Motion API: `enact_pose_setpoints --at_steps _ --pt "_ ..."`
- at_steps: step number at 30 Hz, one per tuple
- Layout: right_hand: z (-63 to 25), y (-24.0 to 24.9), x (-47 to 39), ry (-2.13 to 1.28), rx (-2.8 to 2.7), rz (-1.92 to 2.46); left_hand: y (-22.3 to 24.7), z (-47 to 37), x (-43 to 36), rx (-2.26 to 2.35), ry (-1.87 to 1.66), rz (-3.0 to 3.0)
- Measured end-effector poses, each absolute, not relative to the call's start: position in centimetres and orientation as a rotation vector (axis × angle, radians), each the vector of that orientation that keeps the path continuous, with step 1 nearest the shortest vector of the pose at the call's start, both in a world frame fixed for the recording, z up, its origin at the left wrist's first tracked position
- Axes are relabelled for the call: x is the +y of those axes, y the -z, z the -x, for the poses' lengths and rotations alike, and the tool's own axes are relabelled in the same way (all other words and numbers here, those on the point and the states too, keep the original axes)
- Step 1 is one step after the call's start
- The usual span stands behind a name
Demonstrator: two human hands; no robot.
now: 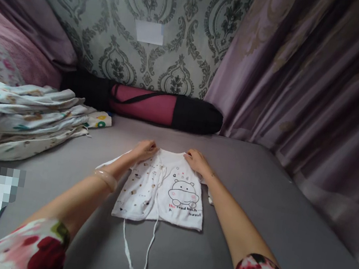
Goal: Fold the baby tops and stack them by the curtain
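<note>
Shirt [166, 191] lies front-up on the grey sheet [189, 268], ties trailing toward camera. I see left hand [146, 148] and right hand [196, 160] touching its shoulders, fingers curled; can't tell if they're pinching cloth. Printed cloth pile [29, 115] sits left.

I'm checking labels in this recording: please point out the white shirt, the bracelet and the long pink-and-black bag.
White shirt [165, 191], head view: middle of its front.
Bracelet [107, 179], head view: middle of its visible band.
Long pink-and-black bag [152, 108], head view: its pink middle section.
</note>
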State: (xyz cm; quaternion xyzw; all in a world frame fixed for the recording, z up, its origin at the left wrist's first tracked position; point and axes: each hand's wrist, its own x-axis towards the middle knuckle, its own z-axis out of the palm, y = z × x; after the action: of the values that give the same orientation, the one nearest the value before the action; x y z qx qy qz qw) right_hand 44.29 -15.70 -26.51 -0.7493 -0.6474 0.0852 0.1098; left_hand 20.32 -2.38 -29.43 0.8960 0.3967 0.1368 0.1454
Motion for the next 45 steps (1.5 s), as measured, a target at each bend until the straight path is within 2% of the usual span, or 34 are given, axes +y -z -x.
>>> enact_pose_setpoints --at_steps 7,13,17,21,25,27,32,38,40,43,45 --pt "-42.6 27.9 -15.5 -0.049 -1.850 2.246 29.7 -20.6 -3.1 1.143 -0.447 -2.715" --pt "-45.6 26.1 -16.2 -0.320 -1.661 2.039 27.8 -21.1 -4.5 1.275 -0.355 -2.902" --pt "-49.9 25.0 -20.3 -0.343 -1.381 2.078 26.6 -22.7 -5.7 0.953 -0.411 -2.894" --pt "-52.1 25.6 -26.2 -0.517 -1.287 2.235 27.1 -26.1 -7.9 0.560 -0.413 -2.749" --pt "-51.7 26.2 -30.0 -0.726 -1.252 2.301 28.8 -30.0 -10.5 0.467 -0.452 -2.664" --pt "-50.9 26.3 -30.7 -0.727 -1.274 2.347 29.7 -31.4 -11.6 0.444 -0.514 -2.651" --pt "-49.0 26.3 -30.2 -0.470 -1.341 2.482 31.5 -32.7 -13.4 0.578 -0.573 -2.674" --pt "-48.7 25.5 -28.9 -0.503 -1.399 2.509 32.0 -32.6 -14.3 0.699 -0.499 -2.770" --pt "-48.8 24.6 -28.9 -0.280 -1.494 2.514 32.0 -32.6 -14.4 0.725 -0.471 -2.774" --pt "-49.0 23.6 -29.5 0.284 -1.710 2.493 31.9 -32.7 -14.6 0.734 -0.479 -2.775" --pt "-49.4 23.5 -30.2 0.492 -1.871 2.487 31.8 -32.6 -14.8 0.737 -0.464 -2.779"
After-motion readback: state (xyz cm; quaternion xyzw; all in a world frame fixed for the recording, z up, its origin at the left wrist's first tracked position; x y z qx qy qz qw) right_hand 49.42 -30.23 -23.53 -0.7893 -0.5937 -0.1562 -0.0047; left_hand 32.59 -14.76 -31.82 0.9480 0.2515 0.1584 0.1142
